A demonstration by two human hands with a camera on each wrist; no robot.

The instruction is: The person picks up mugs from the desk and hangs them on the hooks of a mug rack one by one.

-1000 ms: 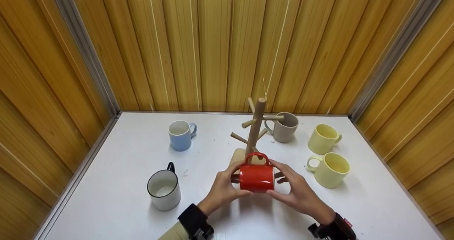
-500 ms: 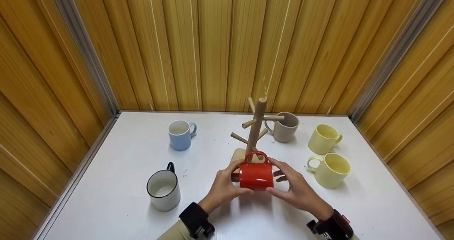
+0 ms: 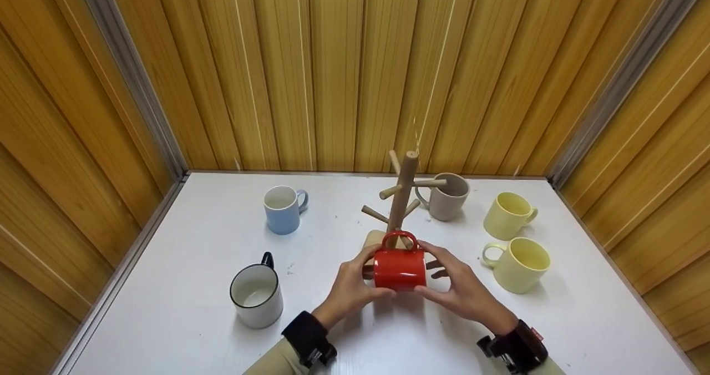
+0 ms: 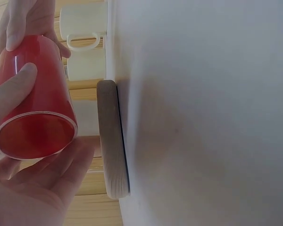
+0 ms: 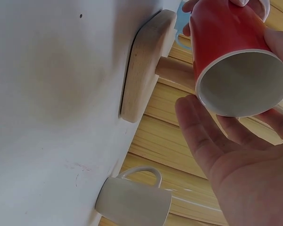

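A red mug (image 3: pixel 399 269) lies sideways in the air, its handle (image 3: pixel 399 235) uppermost and its white mouth (image 5: pixel 245 84) facing right. My left hand (image 3: pixel 352 286) grips its base end, thumb on the near side and fingers behind. My right hand (image 3: pixel 457 283) holds the rim end in the same way. Directly beyond is a wooden mug tree (image 3: pixel 400 197) with several bare pegs. A low peg shows at the handle's loop in the head view; whether it passes through, I cannot tell. The tree's base (image 4: pixel 112 141) is partly hidden behind the mug.
On the white table (image 3: pixel 166 286) stand a blue mug (image 3: pixel 283 217) at back left and a white black-rimmed mug (image 3: pixel 258 300) at front left. A grey-beige mug (image 3: pixel 448 200) is behind the tree. Two yellow mugs (image 3: pixel 507 219) stand at right. Wood-patterned walls (image 3: pixel 333 75) enclose the table.
Both hands have carried the red mug slightly up and away, nearer the tree's low peg. Their hold on it looks the same, and the other mugs stay put.
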